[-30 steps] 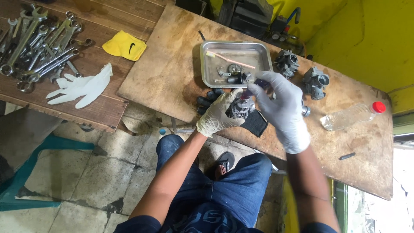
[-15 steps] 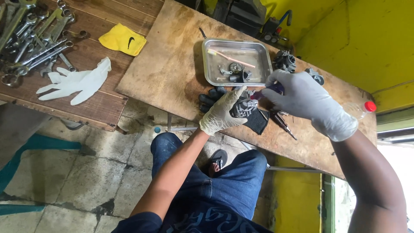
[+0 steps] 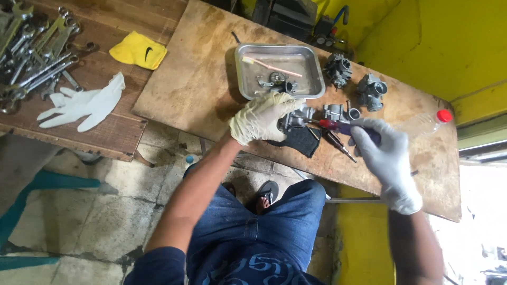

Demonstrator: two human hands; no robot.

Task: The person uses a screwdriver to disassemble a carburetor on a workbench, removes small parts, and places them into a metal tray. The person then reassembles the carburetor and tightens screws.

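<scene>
The left hand [image 3: 261, 117] clenches a grey carburetor [image 3: 297, 117] over the tabletop [image 3: 200, 68], just below the metal tray [image 3: 248, 74]. The right hand [image 3: 383, 153], fingers wrapped around a red-handled screwdriver [image 3: 338, 125], lies to its right, shaft pointing leftward at the carburetor. 2 more carburetors [image 3: 355, 80] sit beyond; open board lies further right.

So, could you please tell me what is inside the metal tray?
Inside the metal tray lie a toothbrush and a few small dark metal parts. The left hand covers part of its near rim.
</scene>
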